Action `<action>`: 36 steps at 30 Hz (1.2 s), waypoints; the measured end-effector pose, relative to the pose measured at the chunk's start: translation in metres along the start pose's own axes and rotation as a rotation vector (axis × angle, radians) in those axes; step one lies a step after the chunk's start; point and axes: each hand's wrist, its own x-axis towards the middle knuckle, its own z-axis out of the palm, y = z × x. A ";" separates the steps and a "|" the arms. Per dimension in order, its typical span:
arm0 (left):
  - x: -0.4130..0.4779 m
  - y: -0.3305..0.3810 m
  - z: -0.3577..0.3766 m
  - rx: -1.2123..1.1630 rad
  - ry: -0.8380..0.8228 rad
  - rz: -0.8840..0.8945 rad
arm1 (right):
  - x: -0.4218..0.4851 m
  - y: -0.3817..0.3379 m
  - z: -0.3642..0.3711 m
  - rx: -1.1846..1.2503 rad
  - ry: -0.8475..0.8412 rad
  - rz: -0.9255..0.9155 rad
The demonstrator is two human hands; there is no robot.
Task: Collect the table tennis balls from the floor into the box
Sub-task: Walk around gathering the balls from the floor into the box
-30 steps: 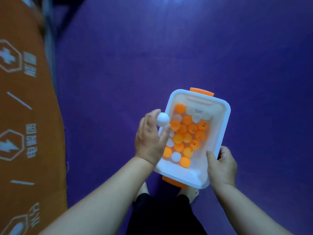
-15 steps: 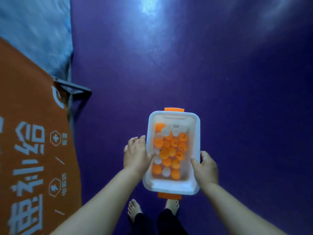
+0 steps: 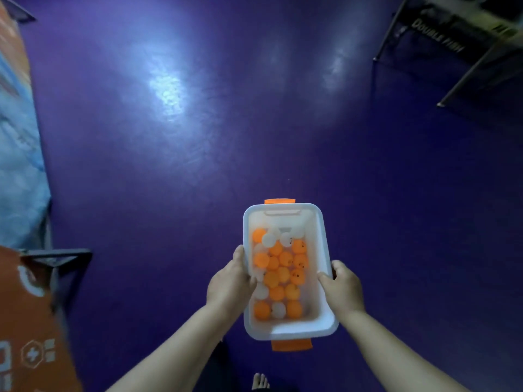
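**Two hands on one box, wide floor ahead**

Both hands carry the white box (image 3: 325, 325) above the purple floor (image 3: 283, 123). The left hand (image 3: 230, 281) has its grip closed on the left long wall. The right hand (image 3: 343, 287) grips the right long wall with its thumb hooked over the rim.

The floor lies open ahead and to the right of the box. On the left it is bounded by an orange banner (image 3: 31, 321), a blue panel (image 3: 19, 154) and a dark metal frame (image 3: 56, 254) between them. At the far right corner stand the slanted legs of a table (image 3: 467, 69), with a dark net panel printed with white lettering. One bare foot (image 3: 260, 381) shows at the bottom edge.

The table tennis balls (image 3: 278, 274) sit inside the box: about fourteen orange and about seven white, though some overlap, so the count is not exact. The box has two orange latches: one at the far end (image 3: 279, 201) and one at the near end (image 3: 291, 344).
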 end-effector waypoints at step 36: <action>0.325 0.446 0.118 0.158 -0.458 0.508 | 0.291 0.065 -0.315 0.119 0.530 0.306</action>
